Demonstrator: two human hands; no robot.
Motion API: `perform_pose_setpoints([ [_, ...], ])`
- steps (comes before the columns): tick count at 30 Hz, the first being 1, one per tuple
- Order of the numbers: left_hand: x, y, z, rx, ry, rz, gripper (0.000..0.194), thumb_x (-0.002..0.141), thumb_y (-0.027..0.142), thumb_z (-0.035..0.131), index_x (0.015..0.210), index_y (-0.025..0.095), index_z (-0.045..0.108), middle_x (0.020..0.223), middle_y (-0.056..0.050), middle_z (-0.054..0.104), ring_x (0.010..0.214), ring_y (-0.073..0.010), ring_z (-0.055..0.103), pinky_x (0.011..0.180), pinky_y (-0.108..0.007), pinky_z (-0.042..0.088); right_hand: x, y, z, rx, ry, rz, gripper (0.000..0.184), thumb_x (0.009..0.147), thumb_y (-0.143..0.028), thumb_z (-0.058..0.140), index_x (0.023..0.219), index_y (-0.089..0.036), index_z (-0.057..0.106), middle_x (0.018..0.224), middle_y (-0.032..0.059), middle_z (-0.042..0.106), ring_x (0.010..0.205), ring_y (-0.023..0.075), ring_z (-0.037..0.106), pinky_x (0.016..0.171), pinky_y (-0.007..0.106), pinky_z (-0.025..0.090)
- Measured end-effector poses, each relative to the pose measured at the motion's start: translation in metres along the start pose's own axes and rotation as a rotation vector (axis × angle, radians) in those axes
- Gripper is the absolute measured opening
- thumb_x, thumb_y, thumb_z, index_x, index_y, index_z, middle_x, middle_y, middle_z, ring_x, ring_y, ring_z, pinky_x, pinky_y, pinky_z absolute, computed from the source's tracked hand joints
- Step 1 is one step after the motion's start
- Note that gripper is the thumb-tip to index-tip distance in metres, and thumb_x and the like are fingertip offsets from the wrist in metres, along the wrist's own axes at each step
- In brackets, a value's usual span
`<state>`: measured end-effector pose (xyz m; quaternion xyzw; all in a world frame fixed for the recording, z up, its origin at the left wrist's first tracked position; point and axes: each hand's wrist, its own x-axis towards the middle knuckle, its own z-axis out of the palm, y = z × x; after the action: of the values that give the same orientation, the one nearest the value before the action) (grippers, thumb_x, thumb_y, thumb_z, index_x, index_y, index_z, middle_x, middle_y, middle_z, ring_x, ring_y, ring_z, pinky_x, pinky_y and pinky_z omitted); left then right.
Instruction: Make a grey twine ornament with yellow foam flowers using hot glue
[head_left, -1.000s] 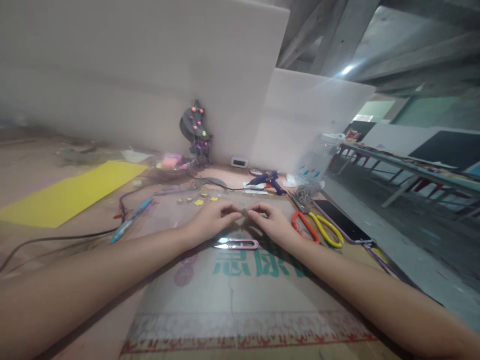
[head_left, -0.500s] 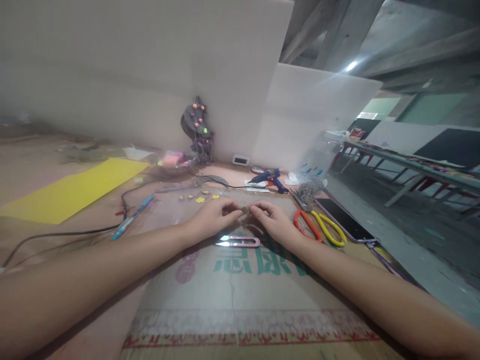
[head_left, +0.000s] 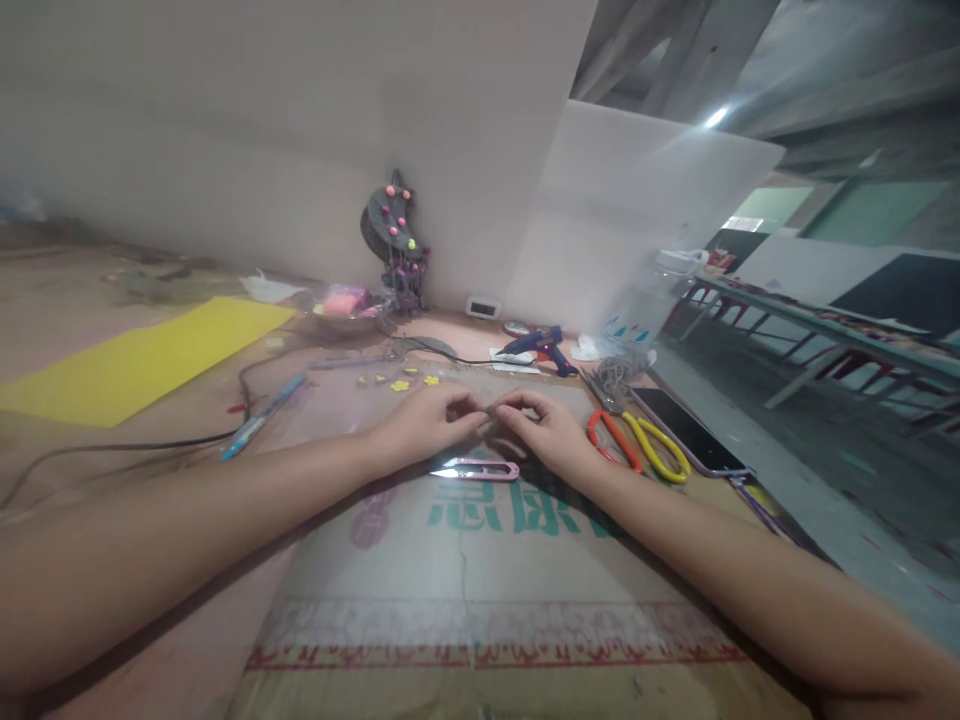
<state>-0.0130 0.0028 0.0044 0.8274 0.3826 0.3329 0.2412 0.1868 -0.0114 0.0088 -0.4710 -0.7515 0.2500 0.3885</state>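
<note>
My left hand point(head_left: 433, 418) and my right hand point(head_left: 546, 428) meet above the printed board point(head_left: 390, 590), thumbs and forefingers pinched together. Between their fingertips is a small dark greyish piece point(head_left: 491, 411), mostly hidden and too small to name. Just below the hands lie pink thread snips point(head_left: 480, 469), blades pointing left. Several small yellow flower shapes point(head_left: 400, 386) rest beyond my left hand. To the right of my right hand are scissors with one orange and one yellow handle point(head_left: 656, 450).
A blue glue gun point(head_left: 536, 343) and grey yarn point(head_left: 624, 370) sit at the back, near a phone point(head_left: 690, 430) on the right. Further left are a blue pen point(head_left: 262, 415), a yellow sheet point(head_left: 150, 360), a cable and a grey moon-shaped ornament point(head_left: 394, 225) with coloured balls.
The camera view has tilted slightly, so the table appears higher. Both hands stay together, and the small piece between the fingertips is now more covered.
</note>
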Motion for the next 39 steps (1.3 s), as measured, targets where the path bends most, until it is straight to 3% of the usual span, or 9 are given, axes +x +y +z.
perform_pose_setpoints([
  [13,-0.0015,0.0049,-0.0019,0.055,-0.029,0.024,0.022,0.085,0.033,0.054,0.081,0.016,0.068,0.078,-0.003,0.067,0.075,-0.016,0.059,0.062,-0.023,0.043,0.0004,-0.0036,-0.0005,-0.071,-0.049,-0.056,0.02,0.084,-0.037,0.058,0.081,-0.019,0.066,0.081,0.0025,0.069,0.078,0.0166,0.062,0.074,0.028,0.048],
  [19,-0.0005,0.0033,-0.0011,0.034,-0.035,0.027,0.02,0.085,0.031,0.053,0.081,0.017,0.067,0.075,-0.002,0.066,0.071,-0.0152,0.058,0.061,-0.023,0.042,0.0007,-0.0008,-0.0008,-0.048,-0.046,-0.015,0.024,0.088,-0.038,0.053,0.082,-0.02,0.067,0.078,0.0015,0.069,0.075,0.017,0.063,0.072,0.028,0.048],
  [25,0.0003,-0.0002,0.001,0.01,0.002,0.008,0.02,0.085,0.031,0.052,0.082,0.016,0.065,0.075,-0.001,0.066,0.069,-0.0146,0.057,0.06,-0.023,0.041,0.0028,0.0041,0.0,0.071,-0.045,0.029,0.029,0.09,-0.04,0.049,0.102,-0.02,0.066,0.079,0.0018,0.069,0.074,0.0162,0.065,0.071,0.028,0.051],
  [31,-0.0004,0.0015,0.0,0.022,-0.002,-0.01,0.022,0.085,0.033,0.053,0.081,0.016,0.066,0.076,-0.002,0.066,0.072,-0.0158,0.058,0.06,-0.023,0.041,0.0011,0.0006,0.0013,0.02,-0.031,0.038,0.023,0.084,-0.039,0.056,0.087,-0.019,0.067,0.079,0.0016,0.069,0.072,0.0157,0.063,0.068,0.028,0.05],
  [39,-0.0007,0.0022,-0.0015,0.041,-0.037,0.014,0.022,0.086,0.034,0.052,0.082,0.017,0.066,0.075,-0.002,0.066,0.072,-0.016,0.058,0.061,-0.024,0.042,0.0023,0.0024,0.0007,-0.002,-0.069,0.016,0.02,0.084,-0.037,0.056,0.086,-0.019,0.065,0.079,0.0013,0.068,0.073,0.0151,0.062,0.067,0.026,0.049],
])
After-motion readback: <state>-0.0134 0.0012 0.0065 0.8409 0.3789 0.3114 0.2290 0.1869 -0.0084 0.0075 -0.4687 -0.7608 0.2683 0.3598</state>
